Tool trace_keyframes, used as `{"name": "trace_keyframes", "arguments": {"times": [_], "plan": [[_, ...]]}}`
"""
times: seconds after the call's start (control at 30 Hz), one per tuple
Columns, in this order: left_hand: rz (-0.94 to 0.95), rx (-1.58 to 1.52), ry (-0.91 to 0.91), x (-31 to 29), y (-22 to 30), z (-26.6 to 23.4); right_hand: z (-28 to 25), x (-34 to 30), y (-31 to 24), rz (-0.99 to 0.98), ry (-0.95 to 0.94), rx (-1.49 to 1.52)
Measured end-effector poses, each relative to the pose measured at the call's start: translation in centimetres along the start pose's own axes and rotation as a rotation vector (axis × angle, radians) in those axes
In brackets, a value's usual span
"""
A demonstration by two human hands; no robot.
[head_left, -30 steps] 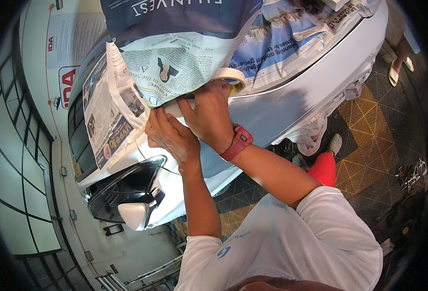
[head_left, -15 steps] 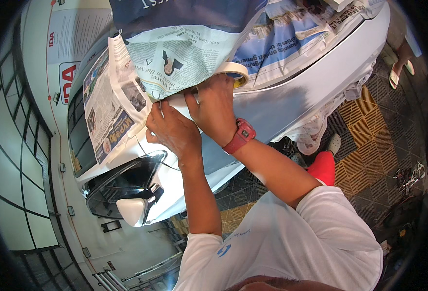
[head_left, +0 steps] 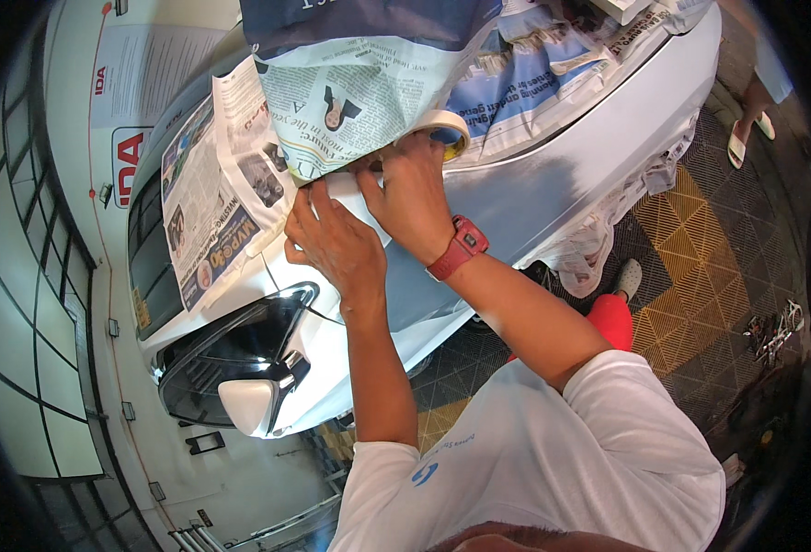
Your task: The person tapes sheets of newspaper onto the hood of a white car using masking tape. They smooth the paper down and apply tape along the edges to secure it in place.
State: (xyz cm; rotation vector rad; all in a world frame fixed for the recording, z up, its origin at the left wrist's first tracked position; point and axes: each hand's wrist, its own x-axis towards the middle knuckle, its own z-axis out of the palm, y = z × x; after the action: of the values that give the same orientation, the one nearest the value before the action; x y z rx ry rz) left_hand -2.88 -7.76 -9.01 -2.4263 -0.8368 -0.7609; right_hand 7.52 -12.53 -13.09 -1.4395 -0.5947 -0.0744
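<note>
My right hand (head_left: 412, 198), with a red watch on its wrist, is closed around a roll of masking tape (head_left: 462, 134) at the lower edge of a newspaper sheet (head_left: 332, 115). Its thumb points toward the left hand, and its other fingertips are partly hidden by the paper. My left hand (head_left: 339, 247) has its fingers bent, the tips closed at the sheet's lower left corner. Its thumb is hidden. Both hands are over a white car (head_left: 645, 115) beside a grey patch (head_left: 507, 207) on its panel.
Another newspaper sheet (head_left: 231, 179) covers the windshield side, and more newspaper (head_left: 525, 83) covers the right. Below the left hand are the side window (head_left: 226, 363) and white mirror (head_left: 247, 405). Clear plastic (head_left: 580, 258) hangs low. A person's sandalled feet (head_left: 741, 145) stand on the right.
The newspaper sheet and car have shifted slightly in view. My left hand's fingers have straightened a little at the sheet's corner, while the right keeps hold of the tape roll.
</note>
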Motion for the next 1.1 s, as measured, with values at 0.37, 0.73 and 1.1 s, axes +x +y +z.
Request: {"name": "trace_keyframes", "arguments": {"times": [0.37, 0.73, 1.1], "plan": [[-0.043, 0.017, -0.05, 1.0, 0.5, -0.4, 0.1, 0.1, -0.3, 0.0, 0.058, -0.032], [0.135, -0.211, 0.02, -0.9, -0.6, -0.3, -0.2, 0.1, -0.1, -0.029, 0.038, 0.015], [0.148, -0.08, -0.017, 0.2, -0.9, 0.1, 0.0, 0.1, -0.4, -0.046, 0.083, -0.138]]}}
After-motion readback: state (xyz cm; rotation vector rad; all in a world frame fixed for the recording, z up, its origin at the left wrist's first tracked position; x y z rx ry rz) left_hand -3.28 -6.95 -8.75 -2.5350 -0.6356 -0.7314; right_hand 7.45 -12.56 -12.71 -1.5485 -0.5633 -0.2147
